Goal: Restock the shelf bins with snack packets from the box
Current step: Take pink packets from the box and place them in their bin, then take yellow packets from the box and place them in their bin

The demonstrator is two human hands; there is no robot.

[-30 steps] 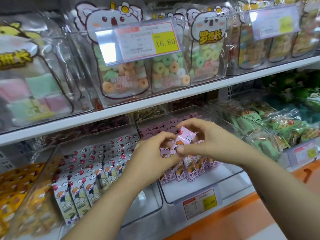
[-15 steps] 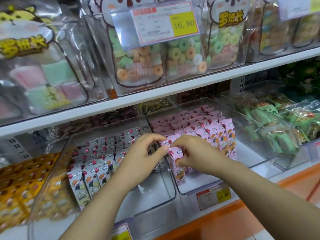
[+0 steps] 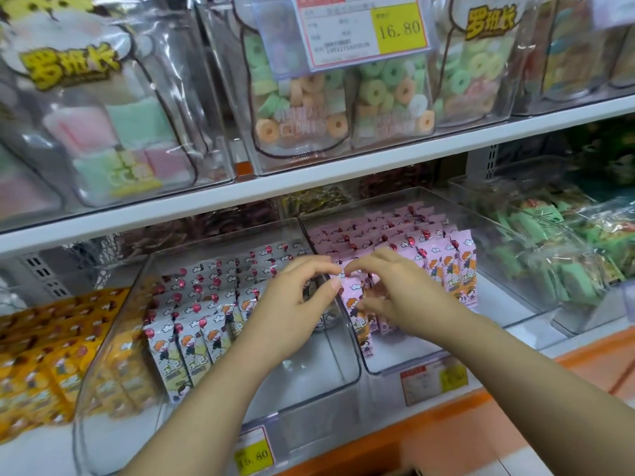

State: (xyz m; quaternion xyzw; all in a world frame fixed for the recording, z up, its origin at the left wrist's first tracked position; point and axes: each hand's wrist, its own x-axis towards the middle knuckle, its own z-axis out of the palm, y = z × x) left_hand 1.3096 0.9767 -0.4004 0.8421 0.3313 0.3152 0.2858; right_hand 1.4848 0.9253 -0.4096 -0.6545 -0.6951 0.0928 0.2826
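A pink snack packet (image 3: 355, 305) stands upright at the front left of a clear bin (image 3: 405, 367) on the lower shelf. Behind it and to its right, rows of matching pink packets (image 3: 446, 266) fill the bin. My right hand (image 3: 409, 297) pinches the packet, index finger on its top and thumb on its front. My left hand (image 3: 295, 304) reaches over the wall between the two bins, with its curled index finger and thumb at the packet's top left corner. The neighbouring clear bin (image 3: 220, 424) on the left holds white packets (image 3: 187, 348) of the same design.
A bin of yellow packets (image 3: 41, 355) sits at the far left, and a bin of green packets (image 3: 549, 255) at the right. The white upper shelf (image 3: 309, 180) overhangs the bins and carries candy bags (image 3: 309, 115) and a price tag (image 3: 364, 29). An orange ledge (image 3: 481, 424) runs below.
Both hands have brought the pink packet down from above the bin and stood it at the front left of the pink rows. The camera has moved closer and to the left.
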